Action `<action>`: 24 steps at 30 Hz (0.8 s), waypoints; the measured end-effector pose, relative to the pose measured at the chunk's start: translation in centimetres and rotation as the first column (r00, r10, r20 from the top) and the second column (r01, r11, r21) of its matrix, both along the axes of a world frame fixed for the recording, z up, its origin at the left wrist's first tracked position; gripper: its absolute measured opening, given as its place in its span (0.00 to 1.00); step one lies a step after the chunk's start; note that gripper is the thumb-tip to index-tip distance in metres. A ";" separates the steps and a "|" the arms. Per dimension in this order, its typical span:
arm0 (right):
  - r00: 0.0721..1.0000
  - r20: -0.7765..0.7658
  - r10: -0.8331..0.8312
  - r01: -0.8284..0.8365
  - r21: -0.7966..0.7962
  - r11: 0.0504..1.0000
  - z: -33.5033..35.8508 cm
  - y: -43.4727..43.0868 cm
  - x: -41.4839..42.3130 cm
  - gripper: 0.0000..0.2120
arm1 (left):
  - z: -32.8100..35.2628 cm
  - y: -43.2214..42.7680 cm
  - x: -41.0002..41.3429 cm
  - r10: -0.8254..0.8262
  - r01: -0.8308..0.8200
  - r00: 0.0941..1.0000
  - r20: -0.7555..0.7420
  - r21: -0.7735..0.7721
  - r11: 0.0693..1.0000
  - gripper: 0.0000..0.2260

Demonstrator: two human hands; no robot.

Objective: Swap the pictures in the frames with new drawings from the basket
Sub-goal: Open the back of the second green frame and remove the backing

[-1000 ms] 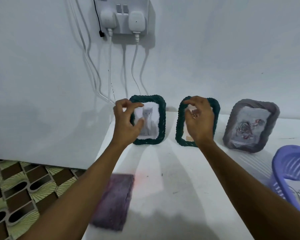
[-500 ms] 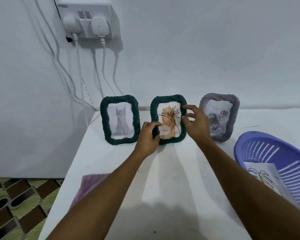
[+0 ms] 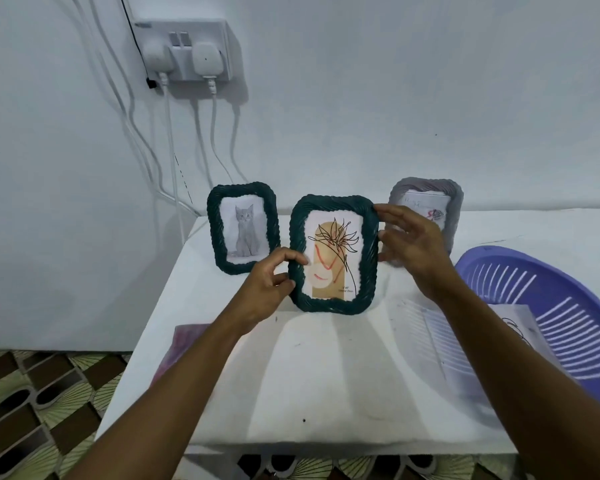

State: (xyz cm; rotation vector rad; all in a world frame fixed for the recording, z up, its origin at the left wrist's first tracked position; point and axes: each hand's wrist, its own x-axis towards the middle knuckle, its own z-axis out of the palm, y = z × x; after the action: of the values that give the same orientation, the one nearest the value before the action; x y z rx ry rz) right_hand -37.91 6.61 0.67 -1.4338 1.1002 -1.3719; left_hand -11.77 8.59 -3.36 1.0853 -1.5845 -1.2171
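Note:
A dark green braided frame with a flower drawing is held upright over the white table, in front of the other frames. My left hand pinches its left edge. My right hand grips its upper right edge with thumb and fingers. A matching green frame with a cat picture stands at the back left. Behind my right hand, a grey frame with a rose picture is partly hidden. On the right, the purple basket holds a paper drawing.
A purplish flat pad lies at the table's left edge. A wall socket with two white plugs hangs above, its cables running down behind the cat frame. Patterned floor shows to the left and below the table.
My left hand left the cat frame and took the flower frame's left edge. Both hands have drawn the flower frame forward from the back row, closer to me.

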 end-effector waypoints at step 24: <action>0.983 0.040 0.179 -0.183 0.140 0.973 0.8 6.3 3.4 0.16 | -0.4 8.7 -3.5 0.061 0.174 0.840 0.539 -0.373 0.911 0.29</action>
State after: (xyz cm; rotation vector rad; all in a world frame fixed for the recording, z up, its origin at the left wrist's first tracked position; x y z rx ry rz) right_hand -34.47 12.89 1.50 -1.3708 1.0031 -1.1570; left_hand -15.32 17.27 -3.71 1.1605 -2.1985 -0.5700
